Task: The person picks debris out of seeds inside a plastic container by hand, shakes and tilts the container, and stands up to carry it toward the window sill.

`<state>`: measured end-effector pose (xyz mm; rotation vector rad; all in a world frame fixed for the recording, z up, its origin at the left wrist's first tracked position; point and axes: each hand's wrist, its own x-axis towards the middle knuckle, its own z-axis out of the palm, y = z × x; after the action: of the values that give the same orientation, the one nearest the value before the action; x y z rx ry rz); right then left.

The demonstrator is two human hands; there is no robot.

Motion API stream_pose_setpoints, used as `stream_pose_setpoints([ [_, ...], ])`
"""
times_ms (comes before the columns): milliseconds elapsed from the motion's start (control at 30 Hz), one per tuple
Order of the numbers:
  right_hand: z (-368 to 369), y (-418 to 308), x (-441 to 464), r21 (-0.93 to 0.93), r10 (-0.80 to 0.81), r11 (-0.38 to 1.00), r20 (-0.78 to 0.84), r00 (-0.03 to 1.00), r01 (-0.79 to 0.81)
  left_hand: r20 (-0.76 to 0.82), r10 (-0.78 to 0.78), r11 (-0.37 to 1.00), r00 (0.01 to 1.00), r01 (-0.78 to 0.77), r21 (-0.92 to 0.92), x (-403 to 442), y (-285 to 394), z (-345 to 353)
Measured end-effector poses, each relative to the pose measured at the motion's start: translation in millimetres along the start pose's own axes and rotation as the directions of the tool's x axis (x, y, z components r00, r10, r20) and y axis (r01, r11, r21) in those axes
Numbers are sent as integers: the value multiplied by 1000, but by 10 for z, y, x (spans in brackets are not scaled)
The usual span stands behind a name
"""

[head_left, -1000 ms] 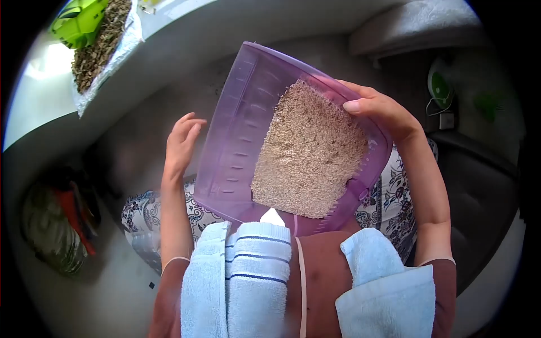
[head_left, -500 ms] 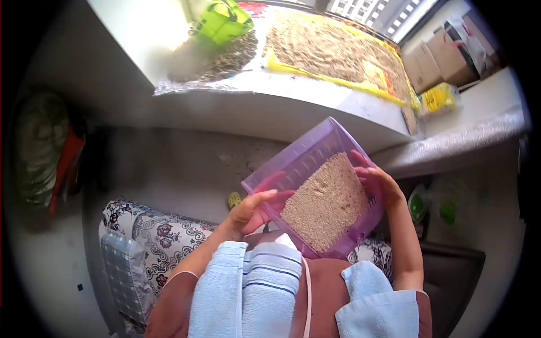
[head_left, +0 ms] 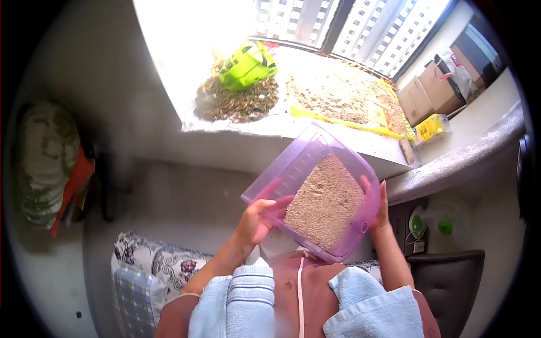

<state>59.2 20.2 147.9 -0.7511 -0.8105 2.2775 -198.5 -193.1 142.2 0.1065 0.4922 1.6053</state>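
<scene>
A translucent purple plastic bin [head_left: 270,176] is held up in front of my chest, turned at an angle. Small tan grains [head_left: 324,205] lie in a heap toward its lower right part. My left hand [head_left: 259,221] grips the bin's near left side, fingers showing pink through the plastic. On the right side, my right hand [head_left: 379,205] clasps the wall, thumb along the outside and the other fingers partly seen through it. Light blue towels [head_left: 248,301] hang over my apron [head_left: 290,281].
On the bright window sill, tan material lies spread on a yellow-edged sheet [head_left: 338,121]. Left of it is a pile of darker pieces [head_left: 239,101] with a green bag [head_left: 248,66] on top. Cardboard boxes [head_left: 431,93] and a yellow packet [head_left: 431,128] sit at right. A brown chair [head_left: 448,281] stands below.
My view has tilted upward, so more window shows and the sill sits lower. The bin stays in both hands, its far edge now overlapping the sill's front in view.
</scene>
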Motion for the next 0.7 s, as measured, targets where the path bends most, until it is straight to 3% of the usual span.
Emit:
stream_pose_setpoints([
  [67, -97, 202, -181, 137, -50, 988, -96, 994, 63, -37, 29, 998, 999, -27, 57, -8, 30, 59],
  [167, -120, 376, -189, 66, -119, 990, -115, 986, 127, -68, 15, 998, 998, -12, 57, 76, 65, 137],
  [267, -255, 349, -81, 106, -84, 989, -148, 985, 100, -126, 17, 992, 992, -2, 123, 269, 1, 178],
  [400, -287, 4, 286, 216, -97, 970, -83, 992, 113, -90, 6, 960, 996, 19, 280, 754, 57, 361],
  [433, -363, -86, 402, 239, -94, 965, -77, 993, 110, -46, -18, 930, 999, 34, 366, 856, 105, 440],
  [500, -574, -319, 592, 270, -94, 957, -68, 993, 109, -56, 84, 851, 995, -42, 523, 994, 283, 210],
  [533, -742, -481, 732, 288, -109, 950, -69, 992, 124, -31, 132, 736, 991, -77, 673, 975, 538, 409],
  [567, -909, -609, 852, 307, -126, 941, -66, 990, 140, 215, 119, 644, 969, -241, 726, 817, 720, 628],
  [600, -1034, -759, 1008, 332, -141, 931, -64, 988, 154, 393, -12, 740, 920, -256, 622, 710, 797, 828],
  [633, -1113, -959, 1107, 338, -140, 929, -61, 988, 153, 603, -145, 734, 785, -323, 597, 754, 822, 1054],
  [667, -1232, -1145, 1221, 300, -153, 941, -43, 987, 159, 658, -327, 556, 679, -424, 715, 925, 834, 1257],
  [700, -1359, -1335, 1331, 262, -166, 951, -24, 986, 167, 591, -383, 372, 710, -467, 802, 1077, 821, 1491],
])
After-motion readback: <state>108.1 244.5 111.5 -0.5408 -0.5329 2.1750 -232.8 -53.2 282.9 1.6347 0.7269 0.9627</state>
